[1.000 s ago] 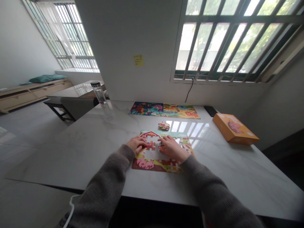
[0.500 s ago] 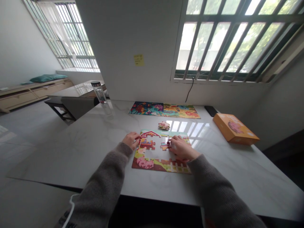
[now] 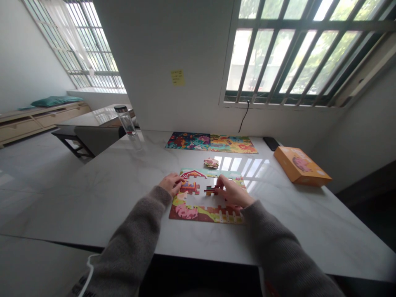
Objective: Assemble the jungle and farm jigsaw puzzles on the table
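A partly assembled farm jigsaw puzzle [image 3: 206, 212] lies on the table, its border joined around a bare middle. A pink pig is at its lower left and a red barn roof at its upper left. My right hand [image 3: 232, 193] pinches a loose puzzle piece [image 3: 210, 191], tilted over the bare middle. At the left edge, my left hand [image 3: 170, 184] rests its fingers on the puzzle beside a red and blue joined section [image 3: 190, 187]. A small stack of puzzle pieces [image 3: 211, 163] lies just beyond the top edge.
Two finished puzzles [image 3: 188, 141] lie side by side at the table's back. An orange box [image 3: 301, 166] and a black phone [image 3: 271, 143] are at the right. A glass bottle [image 3: 126, 121] stands at the back left. A yellow note [image 3: 177, 77] is on the wall.
My right hand has tilted the piece, so its printed face shows less and looks darker. My left hand stays at the puzzle's left edge. The whole view has shifted slightly.
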A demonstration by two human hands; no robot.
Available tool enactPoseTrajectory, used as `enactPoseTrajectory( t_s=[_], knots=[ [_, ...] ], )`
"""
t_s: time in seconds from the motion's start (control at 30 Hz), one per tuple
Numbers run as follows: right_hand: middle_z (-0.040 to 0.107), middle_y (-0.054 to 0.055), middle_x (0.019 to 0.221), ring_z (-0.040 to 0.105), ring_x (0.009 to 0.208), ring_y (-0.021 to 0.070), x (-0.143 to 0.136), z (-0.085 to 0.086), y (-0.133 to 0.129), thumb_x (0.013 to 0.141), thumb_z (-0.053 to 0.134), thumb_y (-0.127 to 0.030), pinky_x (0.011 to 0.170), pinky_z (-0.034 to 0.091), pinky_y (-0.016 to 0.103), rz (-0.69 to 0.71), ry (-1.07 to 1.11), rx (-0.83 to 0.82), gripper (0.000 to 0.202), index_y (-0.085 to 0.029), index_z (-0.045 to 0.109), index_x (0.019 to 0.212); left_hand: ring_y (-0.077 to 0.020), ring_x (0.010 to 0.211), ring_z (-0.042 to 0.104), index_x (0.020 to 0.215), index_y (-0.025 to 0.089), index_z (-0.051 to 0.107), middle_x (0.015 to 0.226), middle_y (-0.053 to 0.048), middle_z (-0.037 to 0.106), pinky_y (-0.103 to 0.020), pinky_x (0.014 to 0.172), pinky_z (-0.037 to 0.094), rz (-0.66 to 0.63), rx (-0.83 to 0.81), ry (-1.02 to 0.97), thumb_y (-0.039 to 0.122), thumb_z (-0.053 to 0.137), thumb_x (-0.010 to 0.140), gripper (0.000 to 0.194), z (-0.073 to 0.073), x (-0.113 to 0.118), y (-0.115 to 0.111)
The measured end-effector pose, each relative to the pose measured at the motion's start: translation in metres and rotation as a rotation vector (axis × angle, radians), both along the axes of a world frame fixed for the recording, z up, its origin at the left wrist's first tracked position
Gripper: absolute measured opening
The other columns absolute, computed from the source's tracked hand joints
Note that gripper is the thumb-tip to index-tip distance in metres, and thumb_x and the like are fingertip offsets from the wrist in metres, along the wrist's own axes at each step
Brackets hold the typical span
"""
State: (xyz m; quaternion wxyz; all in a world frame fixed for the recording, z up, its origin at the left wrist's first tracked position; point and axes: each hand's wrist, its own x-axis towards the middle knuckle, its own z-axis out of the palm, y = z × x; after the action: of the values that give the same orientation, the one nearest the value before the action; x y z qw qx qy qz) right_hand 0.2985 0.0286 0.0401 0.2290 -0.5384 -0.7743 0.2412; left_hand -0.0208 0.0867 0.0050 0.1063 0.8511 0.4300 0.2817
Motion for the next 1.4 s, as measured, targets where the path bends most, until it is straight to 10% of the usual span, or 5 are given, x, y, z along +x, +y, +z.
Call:
enactPoseTrajectory(
  t_s=[0.4, 1.07, 1.4],
  knots=[
    [0.063, -0.003, 0.068, 0.057, 0.059, 0.0125, -0.043, -0.007, 0.002, 0.089, 0.058, -0.030, 0.056, 0.044, 0.026, 0.088, 0.672, -0.112, 0.016, -0.022, 0.045, 0.090, -0.0196, 0.088, 0.063, 0.128, 0.021, 0.058, 0.095, -0.004, 0.068, -0.038, 0.090, 0.051, -0.240, 0.005, -0.169, 0.016, 0.069, 0.076, 0.054, 0.013, 0.034, -0.023],
    [0.062, -0.003, 0.070, 0.062, 0.063, 0.0139, -0.049, -0.010, -0.001, 0.092, 0.058, -0.033, 0.058, 0.048, 0.027, 0.083, 0.659, -0.057, 0.016, -0.022, 0.046, 0.091, -0.0239, 0.091, 0.062, 0.120, 0.020, 0.063, 0.096, -0.007, 0.067, -0.040, 0.088, 0.048, -0.202, 0.027, -0.041, 0.034, 0.079, 0.076, 0.048, 0.018, 0.038, -0.025],
    [0.060, 0.009, 0.119, 0.060, 0.108, 0.0209, -0.043, 0.004, -0.010, 0.092, 0.061, -0.020, 0.092, 0.053, 0.038, 0.269, 0.279, 0.341, 0.024, -0.025, 0.059, 0.116, -0.0237, 0.094, 0.062, 0.125, 0.022, 0.064, 0.101, -0.008, 0.067, -0.039, 0.089, 0.047, -0.152, 0.014, -0.028, 0.035, 0.072, 0.081, 0.046, 0.014, 0.031, -0.019]
  ],
)
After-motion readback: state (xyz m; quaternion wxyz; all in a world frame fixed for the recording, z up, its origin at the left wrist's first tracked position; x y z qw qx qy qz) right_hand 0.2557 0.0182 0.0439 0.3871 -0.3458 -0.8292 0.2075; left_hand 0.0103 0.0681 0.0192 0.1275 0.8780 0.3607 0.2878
